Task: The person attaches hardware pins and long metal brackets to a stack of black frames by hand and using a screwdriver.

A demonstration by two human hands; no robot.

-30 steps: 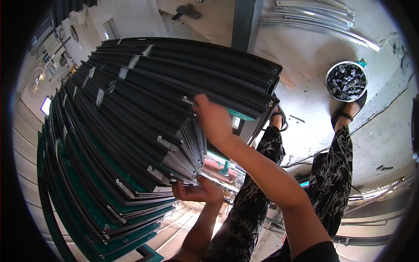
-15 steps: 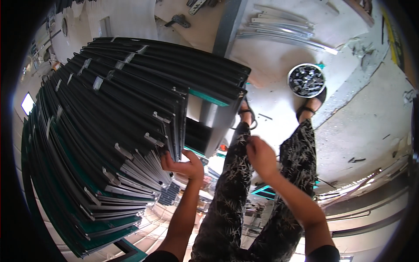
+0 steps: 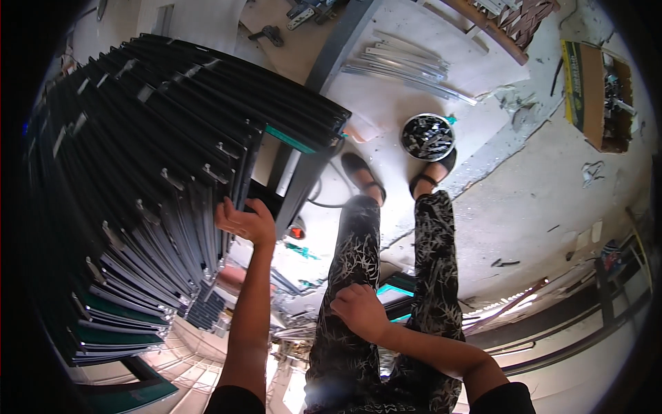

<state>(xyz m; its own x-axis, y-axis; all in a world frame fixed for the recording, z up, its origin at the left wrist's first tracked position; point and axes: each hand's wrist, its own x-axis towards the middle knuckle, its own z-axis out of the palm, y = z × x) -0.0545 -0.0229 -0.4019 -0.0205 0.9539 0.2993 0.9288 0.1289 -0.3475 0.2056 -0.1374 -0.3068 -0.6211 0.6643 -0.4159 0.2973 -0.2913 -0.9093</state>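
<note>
A long row of black frames (image 3: 165, 96) leans together on my left, strips of clear tape on their upper edges and small metal pieces at their near ends. My left hand (image 3: 247, 222) is at the near end of one of these frames, its fingers bent around the edge and the thumb raised. My right hand (image 3: 360, 314) is in front of my left thigh, its fingers curled in. Whatever it may hold is hidden. A round white tub (image 3: 429, 116) of small dark and shiny pieces stands on the floor just beyond my right foot.
Thin metal strips (image 3: 407, 63) lie on the floor ahead. A grey beam (image 3: 338, 48) runs beside the row of frames. At the far right sits an open cardboard box (image 3: 587, 96) with metal parts inside. Scraps and a woven brown piece (image 3: 510, 31) are scattered around.
My view has swung to the right, bringing the cardboard box in. My right hand has dropped from near the knee to my left thigh. My left hand stays at the frame ends.
</note>
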